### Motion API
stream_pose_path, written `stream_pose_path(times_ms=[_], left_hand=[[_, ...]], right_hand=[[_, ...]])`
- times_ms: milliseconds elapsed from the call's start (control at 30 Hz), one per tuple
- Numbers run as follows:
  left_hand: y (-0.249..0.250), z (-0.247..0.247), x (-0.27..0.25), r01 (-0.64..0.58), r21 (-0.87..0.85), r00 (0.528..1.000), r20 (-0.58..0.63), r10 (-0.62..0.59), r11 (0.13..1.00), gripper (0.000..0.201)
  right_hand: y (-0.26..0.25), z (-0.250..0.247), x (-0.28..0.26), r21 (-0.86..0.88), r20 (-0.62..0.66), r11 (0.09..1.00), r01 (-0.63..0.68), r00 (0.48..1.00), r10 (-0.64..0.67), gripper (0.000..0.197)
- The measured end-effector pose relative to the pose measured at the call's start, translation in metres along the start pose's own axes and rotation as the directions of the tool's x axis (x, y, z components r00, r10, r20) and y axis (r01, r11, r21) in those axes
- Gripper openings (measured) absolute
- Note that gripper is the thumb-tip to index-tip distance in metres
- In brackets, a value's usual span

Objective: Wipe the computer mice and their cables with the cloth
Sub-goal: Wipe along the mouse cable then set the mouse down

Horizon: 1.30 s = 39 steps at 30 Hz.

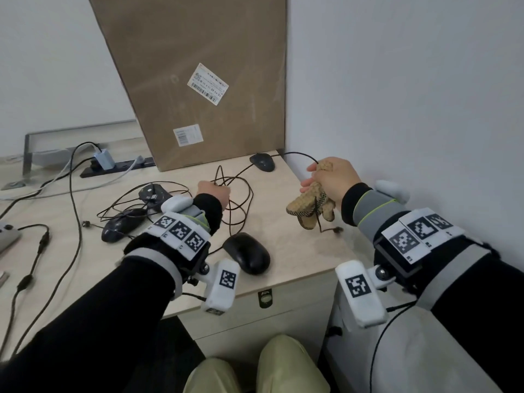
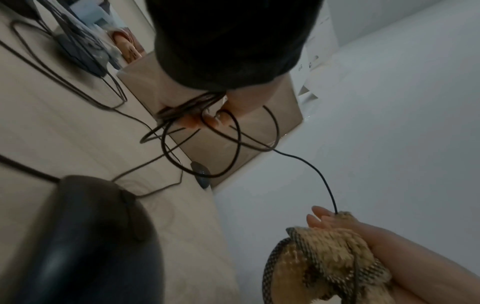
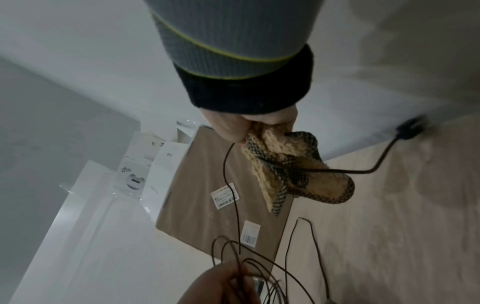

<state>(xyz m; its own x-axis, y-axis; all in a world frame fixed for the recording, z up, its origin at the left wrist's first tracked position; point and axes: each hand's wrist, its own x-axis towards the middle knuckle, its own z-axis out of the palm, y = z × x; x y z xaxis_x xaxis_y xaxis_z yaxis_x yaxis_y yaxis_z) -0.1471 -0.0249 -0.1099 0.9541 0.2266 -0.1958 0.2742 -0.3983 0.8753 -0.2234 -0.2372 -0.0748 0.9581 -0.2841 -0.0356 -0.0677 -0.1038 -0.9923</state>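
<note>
My right hand (image 1: 330, 177) is raised over the desk's right side and grips a tan knitted cloth (image 1: 309, 208) bunched round a thin black mouse cable (image 2: 319, 174). The cable's plug end (image 1: 337, 229) dangles below the cloth. My left hand (image 1: 215, 191) pinches a bundle of the same cable's loops (image 1: 241, 199) above the desk. A black mouse (image 1: 262, 161) lies at the far corner. Another black mouse (image 1: 246, 252) sits near the front edge. A third mouse (image 1: 122, 224) lies to the left. In the right wrist view the cloth (image 3: 291, 170) hangs from my fist.
A big cardboard box (image 1: 209, 80) leans against the wall behind the desk (image 1: 297, 245). A fourth mouse (image 1: 153, 192) lies upside down among tangled cables. A power strip (image 1: 119, 165) with plugs is at the back left. The white wall is close on the right.
</note>
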Motion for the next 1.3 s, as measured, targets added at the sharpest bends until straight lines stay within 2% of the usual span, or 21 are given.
stream_pose_path(times_ms=[167, 233, 267, 300, 367, 500, 600, 633, 667, 733, 800, 867, 933, 1000, 1033, 1100, 1200, 1300], left_hand=[[0.027, 0.025, -0.001, 0.015, 0.008, 0.99, 0.141, -0.016, 1.0, 0.049], [0.039, 0.035, 0.001, -0.014, 0.042, 0.986, 0.167, 0.006, 0.999, 0.053], [0.043, 0.039, 0.0, -0.047, 0.092, 0.982, 0.184, 0.029, 0.995, 0.048], [0.045, 0.045, 0.007, -0.057, 0.129, 0.981, 0.191, 0.032, 0.99, 0.059], [0.052, 0.052, 0.012, -0.058, 0.164, 0.973, 0.23, 0.019, 0.985, 0.069], [0.065, 0.06, 0.016, -0.147, 0.105, 0.969, 0.214, 0.122, 0.984, 0.045], [0.071, 0.059, 0.014, -0.174, 0.01, 0.972, 0.164, 0.17, 0.985, 0.028], [0.072, 0.059, 0.006, -0.157, -0.04, 0.964, 0.212, 0.162, 0.987, 0.022], [0.072, 0.06, -0.003, -0.124, -0.041, 0.947, 0.295, 0.131, 0.991, 0.025], [0.067, 0.067, -0.016, -0.109, 0.021, 0.878, 0.471, 0.086, 0.994, 0.035], [0.064, 0.072, -0.028, -0.157, 0.027, 0.835, 0.537, 0.118, 0.987, 0.036], [0.065, 0.076, -0.032, -0.247, 0.049, 0.834, 0.518, 0.187, 0.968, 0.035], [0.066, 0.074, -0.035, -0.318, 0.045, 0.852, 0.453, 0.264, 0.947, 0.033], [0.068, 0.067, -0.031, -0.306, -0.044, 0.88, 0.367, 0.3, 0.951, 0.039], [0.069, 0.059, -0.029, -0.295, -0.072, 0.903, 0.306, 0.303, 0.953, 0.041], [0.069, 0.039, -0.018, -0.233, -0.054, 0.945, 0.224, 0.239, 0.971, 0.042], [0.062, 0.011, -0.004, -0.136, -0.087, 0.98, 0.138, 0.147, 0.987, 0.045], [0.049, 0.0, 0.004, -0.076, -0.178, 0.994, 0.069, 0.09, 0.981, 0.046]], right_hand=[[0.001, -0.005, 0.008, -0.061, -0.123, 0.998, 0.028, 0.992, -0.036, 0.024], [0.002, -0.007, 0.011, -0.077, -0.157, 0.997, 0.032, 0.987, -0.044, 0.025], [0.003, -0.008, 0.012, -0.092, -0.168, 0.995, 0.031, 0.985, -0.047, 0.026], [0.005, -0.009, 0.015, -0.104, -0.177, 0.994, 0.029, 0.983, -0.047, 0.027], [0.007, -0.01, 0.019, -0.112, -0.189, 0.994, 0.014, 0.981, -0.035, 0.027], [0.011, -0.013, 0.025, -0.088, -0.166, 0.996, -0.008, 0.986, -0.007, 0.029], [0.014, -0.014, 0.025, -0.092, -0.112, 0.995, 0.032, 0.993, -0.042, 0.013], [0.014, -0.012, 0.024, -0.099, -0.093, 0.993, 0.058, 0.993, -0.067, 0.008], [0.014, -0.01, 0.022, -0.11, -0.066, 0.991, 0.074, 0.994, -0.081, 0.011], [0.015, -0.003, 0.018, -0.147, 0.018, 0.986, 0.083, 0.997, -0.081, 0.028], [0.017, 0.007, 0.016, -0.21, 0.1, 0.973, 0.094, 0.992, -0.075, 0.037], [0.019, 0.015, 0.017, -0.277, 0.154, 0.954, 0.112, 0.985, -0.071, 0.036], [0.019, 0.017, 0.013, -0.306, 0.211, 0.942, 0.135, 0.975, -0.071, 0.02], [0.017, 0.012, 0.007, -0.385, 0.281, 0.914, 0.131, 0.96, -0.02, 0.006], [0.018, 0.009, 0.001, -0.407, 0.306, 0.908, 0.101, 0.952, 0.031, 0.009], [0.024, 0.001, -0.004, -0.431, 0.335, 0.901, 0.055, 0.937, 0.103, 0.014], [0.031, -0.012, -0.01, -0.455, 0.308, 0.889, 0.053, 0.946, 0.102, 0.021], [0.033, -0.017, -0.016, -0.322, 0.28, 0.947, 0.0, 0.955, 0.095, 0.012]])
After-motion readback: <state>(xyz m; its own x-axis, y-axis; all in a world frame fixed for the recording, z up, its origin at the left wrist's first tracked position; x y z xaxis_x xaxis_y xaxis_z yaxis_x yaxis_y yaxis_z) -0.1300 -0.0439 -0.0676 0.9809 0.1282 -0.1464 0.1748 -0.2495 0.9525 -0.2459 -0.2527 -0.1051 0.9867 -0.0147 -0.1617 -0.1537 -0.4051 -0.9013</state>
